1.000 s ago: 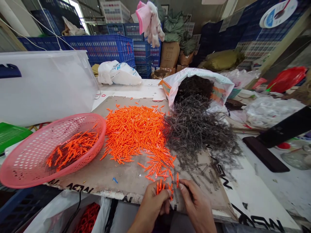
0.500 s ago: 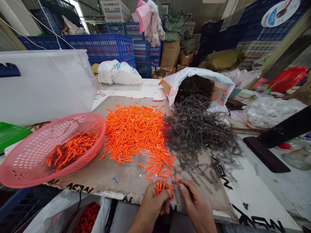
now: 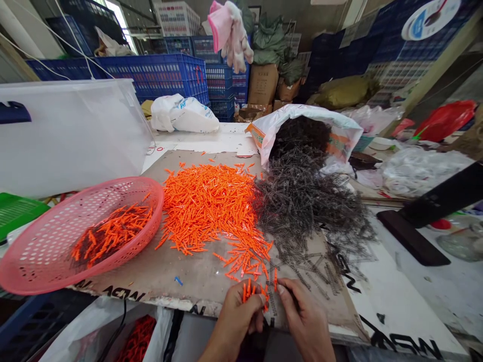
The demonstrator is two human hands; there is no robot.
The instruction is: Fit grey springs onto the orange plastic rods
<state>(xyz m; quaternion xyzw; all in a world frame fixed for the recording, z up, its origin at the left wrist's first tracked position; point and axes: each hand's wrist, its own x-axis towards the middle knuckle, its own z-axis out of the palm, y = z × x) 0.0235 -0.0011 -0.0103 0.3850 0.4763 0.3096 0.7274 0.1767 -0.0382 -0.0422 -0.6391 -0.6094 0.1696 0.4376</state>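
Observation:
My left hand [image 3: 237, 317] is closed around a small bunch of orange plastic pins [image 3: 253, 291] at the near edge of the cardboard sheet [image 3: 169, 271]. Close beside it, my right hand [image 3: 305, 319] pinches a thin dark spring against those pins. A broad heap of loose orange pins [image 3: 211, 201] covers the middle of the cardboard. To its right spreads a tangle of dark metal springs [image 3: 305, 206], spilling from an open white sack [image 3: 313, 123]. At the left a pink mesh basket [image 3: 45, 251] holds orange pins with springs on them.
A large translucent plastic bin [image 3: 71, 130] stands behind the basket. Blue crates [image 3: 158, 73] are stacked at the back. A black bar [image 3: 433, 211] lies across the table at right. Plastic bags [image 3: 418, 168] crowd the far right. A bag of orange parts [image 3: 136, 337] hangs below the table edge.

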